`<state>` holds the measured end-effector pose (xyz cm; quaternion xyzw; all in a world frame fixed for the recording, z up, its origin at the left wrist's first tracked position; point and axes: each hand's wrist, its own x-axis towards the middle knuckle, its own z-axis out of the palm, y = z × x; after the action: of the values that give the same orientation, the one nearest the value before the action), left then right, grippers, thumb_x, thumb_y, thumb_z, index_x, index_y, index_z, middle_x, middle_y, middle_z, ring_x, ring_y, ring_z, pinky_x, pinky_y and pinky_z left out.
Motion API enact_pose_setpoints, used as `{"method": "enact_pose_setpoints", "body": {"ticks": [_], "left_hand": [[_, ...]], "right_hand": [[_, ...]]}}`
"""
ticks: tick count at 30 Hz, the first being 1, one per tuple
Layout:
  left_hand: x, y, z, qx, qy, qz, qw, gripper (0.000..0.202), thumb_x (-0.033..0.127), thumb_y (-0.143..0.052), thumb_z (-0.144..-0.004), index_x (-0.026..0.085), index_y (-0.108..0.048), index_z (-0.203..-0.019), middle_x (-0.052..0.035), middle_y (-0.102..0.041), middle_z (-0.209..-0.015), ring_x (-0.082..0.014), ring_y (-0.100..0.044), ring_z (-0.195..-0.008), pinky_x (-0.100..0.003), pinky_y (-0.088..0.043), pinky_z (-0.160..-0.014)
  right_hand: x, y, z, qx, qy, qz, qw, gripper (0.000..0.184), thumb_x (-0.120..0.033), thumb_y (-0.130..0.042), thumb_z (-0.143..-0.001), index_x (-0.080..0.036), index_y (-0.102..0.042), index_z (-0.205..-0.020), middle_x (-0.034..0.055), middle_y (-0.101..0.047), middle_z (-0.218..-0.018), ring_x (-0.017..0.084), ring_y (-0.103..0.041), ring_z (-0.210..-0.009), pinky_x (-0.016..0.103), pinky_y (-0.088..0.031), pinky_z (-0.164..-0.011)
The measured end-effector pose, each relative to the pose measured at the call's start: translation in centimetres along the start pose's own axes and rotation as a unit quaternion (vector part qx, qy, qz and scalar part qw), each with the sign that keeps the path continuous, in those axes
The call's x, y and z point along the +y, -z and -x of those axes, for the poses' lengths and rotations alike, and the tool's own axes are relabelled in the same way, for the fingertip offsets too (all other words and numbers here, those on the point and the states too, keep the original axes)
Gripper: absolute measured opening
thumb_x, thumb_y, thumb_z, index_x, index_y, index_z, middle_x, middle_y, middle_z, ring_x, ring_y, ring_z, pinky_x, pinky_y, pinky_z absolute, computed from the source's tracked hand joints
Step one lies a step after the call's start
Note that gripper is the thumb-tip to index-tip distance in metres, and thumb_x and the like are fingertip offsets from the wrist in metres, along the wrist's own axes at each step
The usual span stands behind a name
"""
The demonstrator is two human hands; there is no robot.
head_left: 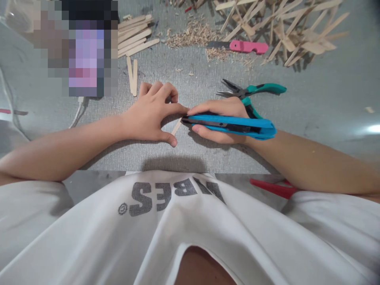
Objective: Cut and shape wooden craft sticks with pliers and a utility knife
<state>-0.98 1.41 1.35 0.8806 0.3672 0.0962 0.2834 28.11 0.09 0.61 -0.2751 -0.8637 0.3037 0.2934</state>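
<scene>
A blue snap-off utility knife [231, 126] lies in my right hand [218, 106], which is closed round it with the tip pointing left. The tip meets a short piece of wooden craft stick [177, 126] on the table. My left hand [151, 114] holds this stick down, its index finger by the knife's tip and its thumb near the lower end. Its other fingers are bent above the table, and the palm hides part of the stick. Just behind my right hand are green-handled long-nose pliers [243, 93], jaws apart, partly covered by that hand.
Craft sticks [136, 37] are stacked at the back left, with two loose sticks [135, 77] nearer. Wood shavings [192, 35] lie beside a pink-handled knife [249, 46]. A tangled heap of sticks [297, 27] fills the back right. A blurred screen [86, 59] has a white cable [77, 113].
</scene>
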Motion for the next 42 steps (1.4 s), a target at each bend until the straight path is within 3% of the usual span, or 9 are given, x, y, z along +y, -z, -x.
{"method": "enact_pose_setpoints", "body": {"ticks": [5, 12, 18, 25, 34, 38, 42], "left_hand": [[-0.1, 0.0, 0.0, -0.002, -0.009, -0.013, 1.000, 0.099, 0.110, -0.067, -0.079, 0.033, -0.083, -0.139, -0.0186, -0.058, -0.144, -0.0499, -0.049, -0.136, -0.072, -0.027, -0.120], [-0.1, 0.2, 0.1, -0.011, -0.012, -0.029, 0.999, 0.097, 0.108, -0.068, -0.081, 0.034, -0.082, -0.142, -0.0189, -0.058, -0.146, -0.0504, -0.049, -0.136, -0.071, -0.028, -0.120], [-0.1, 0.1, 0.0, -0.010, -0.013, -0.025, 1.000, 0.094, 0.106, -0.069, -0.083, 0.033, -0.082, -0.140, -0.0183, -0.056, -0.145, -0.0495, -0.049, -0.137, -0.070, -0.028, -0.121], [0.0, 0.0, 0.1, -0.001, -0.025, -0.057, 0.998, 0.093, 0.105, -0.068, -0.084, 0.035, -0.080, -0.145, -0.0187, -0.059, -0.147, -0.0493, -0.051, -0.135, -0.069, -0.032, -0.117], [0.5, 0.6, 0.1, -0.014, -0.033, -0.114, 0.993, 0.087, 0.103, -0.056, -0.093, 0.036, -0.080, -0.142, -0.0193, -0.063, -0.148, -0.0489, -0.055, -0.132, -0.066, -0.038, -0.110], [0.5, 0.9, -0.1, -0.014, -0.044, -0.128, 0.991, 0.081, 0.101, -0.058, -0.093, 0.038, -0.082, -0.137, -0.0168, -0.065, -0.144, -0.0470, -0.058, -0.129, -0.063, -0.040, -0.106], [0.6, 1.1, -0.2, -0.021, -0.047, -0.142, 0.989, 0.078, 0.098, -0.063, -0.093, 0.039, -0.080, -0.140, -0.0149, -0.065, -0.142, -0.0451, -0.061, -0.126, -0.061, -0.041, -0.106]], "right_hand": [[-0.1, 0.1, -0.1, -0.027, -0.046, -0.012, 0.999, 0.027, -0.050, -0.073, -0.105, -0.034, -0.083, -0.125, 0.0036, -0.088, -0.114, 0.026, -0.085, -0.098, 0.042, -0.069, -0.093], [-0.3, 0.1, -0.2, -0.029, -0.065, -0.015, 0.997, 0.028, -0.051, -0.073, -0.104, -0.033, -0.084, -0.122, 0.0038, -0.089, -0.114, 0.028, -0.087, -0.099, 0.044, -0.071, -0.094], [0.3, -0.1, -0.1, 0.012, 0.020, -0.008, 1.000, 0.027, -0.043, -0.078, -0.104, -0.030, -0.083, -0.127, 0.0021, -0.090, -0.114, 0.023, -0.087, -0.097, 0.035, -0.068, -0.087], [0.6, -0.1, 0.0, -0.011, -0.006, 0.024, 1.000, 0.032, -0.050, -0.071, -0.107, -0.027, -0.081, -0.126, 0.0029, -0.089, -0.112, 0.021, -0.085, -0.097, 0.035, -0.066, -0.089], [0.1, -0.8, -0.7, 0.023, 0.094, 0.004, 0.995, 0.018, -0.028, -0.069, -0.108, -0.027, -0.078, -0.125, 0.0001, -0.088, -0.107, 0.015, -0.083, -0.089, 0.028, -0.064, -0.082], [0.2, -0.9, -0.8, 0.014, 0.060, 0.000, 0.998, 0.016, -0.037, -0.064, -0.110, -0.028, -0.075, -0.119, -0.0006, -0.086, -0.100, 0.016, -0.079, -0.079, 0.030, -0.062, -0.074], [0.5, -0.8, -0.7, -0.022, 0.029, -0.026, 0.999, 0.019, -0.042, -0.064, -0.110, -0.027, -0.072, -0.118, 0.0024, -0.086, -0.101, 0.015, -0.078, -0.079, 0.030, -0.062, -0.078]]}}
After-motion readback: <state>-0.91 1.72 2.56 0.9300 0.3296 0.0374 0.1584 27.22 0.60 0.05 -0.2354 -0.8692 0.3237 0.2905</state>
